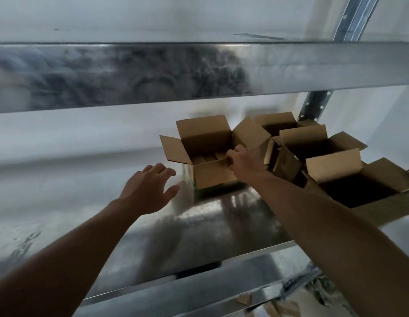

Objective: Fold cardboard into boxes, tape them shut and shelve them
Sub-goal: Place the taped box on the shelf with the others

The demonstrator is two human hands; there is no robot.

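Four corrugated cardboard boxes, all plain brown and matte w/ top flaps standing open, sit on a galvanised steel shelf (221, 216). The shelf's surface is shiny and mottled and reflects the boxes.

The left box (210, 177) is squarish and stands apart from the other three. All 4 of its flaps are splayed outward, and folded bottom flaps show inside. To its right, bunched close together, are the rear box (275, 121) by the wall, the middle box (313, 139) and the front-right box (336, 167), which is nearest the shelf edge and has a dark interior. One flap betw. the left and middle boxes lies in shadow; can't tell which box it belongs to.

There are 2 more metal parts: a broad horizontal upper beam (153, 72) w/ a spangled zinc finish, and a perforated upright post (313, 106) at the back right. The wall behind is pale and smooth. Below the shelf, at lower right, are blurred brown cardboard scraps (279, 303); no detail can be made out.

Two bare arms reach forward and up onto the shelf. The right hand (243, 162) is at the left box's near-right corner, knuckles up, and its fingers (232, 156) are curled over the front rim, clamped on the cardboard. The left hand (146, 191) is palm down w/ the wrist straight. Its fingers (160, 169) are spread apart and relaxed, holding nothing. It hovers just left of the same box, close but not touching.
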